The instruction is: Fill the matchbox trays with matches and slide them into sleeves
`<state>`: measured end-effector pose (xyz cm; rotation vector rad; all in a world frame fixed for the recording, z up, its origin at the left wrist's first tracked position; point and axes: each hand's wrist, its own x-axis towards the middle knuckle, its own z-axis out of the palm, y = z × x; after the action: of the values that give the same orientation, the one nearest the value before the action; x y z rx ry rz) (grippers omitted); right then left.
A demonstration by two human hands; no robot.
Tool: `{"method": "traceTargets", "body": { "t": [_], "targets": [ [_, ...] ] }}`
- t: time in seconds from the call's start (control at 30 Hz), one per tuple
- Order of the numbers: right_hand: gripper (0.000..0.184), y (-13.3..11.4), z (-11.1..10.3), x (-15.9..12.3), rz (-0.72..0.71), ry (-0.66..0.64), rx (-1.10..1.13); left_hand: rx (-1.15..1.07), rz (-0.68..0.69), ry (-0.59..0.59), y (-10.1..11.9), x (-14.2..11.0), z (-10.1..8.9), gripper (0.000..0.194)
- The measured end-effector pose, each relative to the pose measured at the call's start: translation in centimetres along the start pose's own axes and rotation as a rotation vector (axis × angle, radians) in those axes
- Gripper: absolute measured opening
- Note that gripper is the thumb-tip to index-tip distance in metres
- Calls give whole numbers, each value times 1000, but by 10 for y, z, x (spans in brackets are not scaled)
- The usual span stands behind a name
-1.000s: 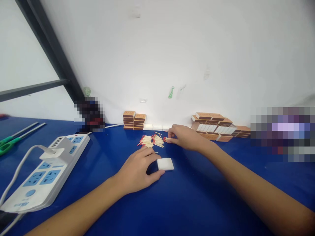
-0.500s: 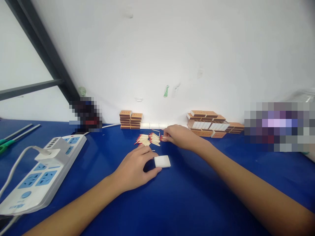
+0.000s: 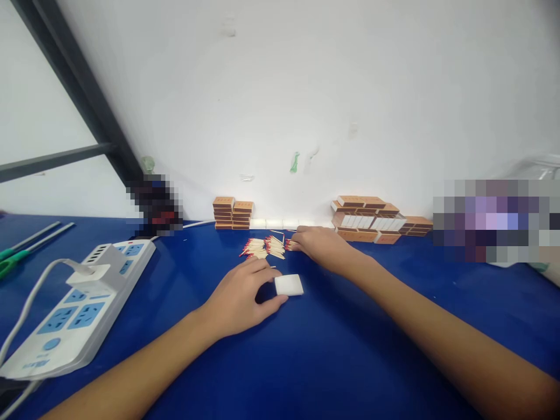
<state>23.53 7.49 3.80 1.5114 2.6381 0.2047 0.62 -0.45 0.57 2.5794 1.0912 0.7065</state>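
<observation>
My left hand [image 3: 242, 297] has its thumb and fingers at the left end of a small white matchbox tray [image 3: 289, 285] on the blue table. The tray lies flat, and its inside does not show. Beyond it is a loose heap of red-tipped matches [image 3: 275, 248]. My right hand [image 3: 321, 248] rests at the right side of this heap, fingers bent and closed around a few matches [image 3: 289, 245] whose red heads show by the fingertips. How many they grip is hidden.
Brown matchboxes [image 3: 223, 213] stand stacked by the wall at left. A larger stack [image 3: 365, 219], partly of white trays, is at right. A row of white pieces [image 3: 275, 224] runs along the wall. A power strip [image 3: 87, 315] and green-handled scissors [image 3: 17, 259] lie at left.
My right hand has shifted slightly down, its fingers still at the matches. The left hand and the white tray have stayed nearly in place.
</observation>
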Motion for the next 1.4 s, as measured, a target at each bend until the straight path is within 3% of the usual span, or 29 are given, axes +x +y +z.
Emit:
{"method": "traceTargets", "body": {
  "t": [0.4,0.57,0.7,0.83,1.1,1.4],
  "targets": [
    [34,4,2,-6,-15,49,-4,13,1,15,-3,1,0,26],
    [31,10,-3,-22,-60,146,217,3,-3,4,-2,1,1,26],
    [25,-3,-7,-46,-163,204,442,5,7,6,-2,1,1,23],
    [21,-24,-8,-64,-237,160,522,13,7,0,-1,1,2,22],
    [23,-41,0,-66,-215,43,451,8,18,0,-2,0,5,27],
    [18,-33,22,-78,-209,231,646,-4,22,-10,0,1,3,26]
  ]
}}
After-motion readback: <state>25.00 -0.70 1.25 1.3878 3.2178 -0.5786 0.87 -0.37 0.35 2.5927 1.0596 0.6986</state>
